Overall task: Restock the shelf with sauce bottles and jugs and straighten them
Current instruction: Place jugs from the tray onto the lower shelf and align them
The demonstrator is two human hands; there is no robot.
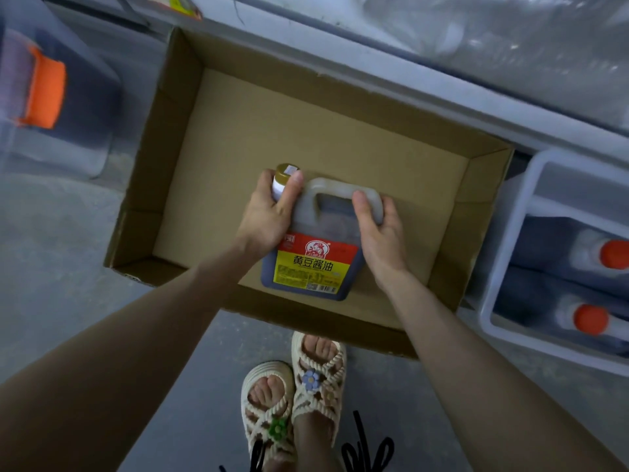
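A dark soy sauce jug [315,264] with a red and yellow label and a gold cap is held over an open cardboard box [238,131] on the floor. My left hand [272,207] wraps around the jug's neck just below the cap. My right hand [379,226] grips the right end of the jug's moulded handle. The box holds nothing else that I can see.
A white plastic crate [503,260] at the right holds two dark bottles with orange caps [590,318]. At the left stands a blurred dark jug with an orange cap [46,93]. A grey shelf edge [408,76] runs along the far side of the box. My sandalled feet [296,396] stand just in front.
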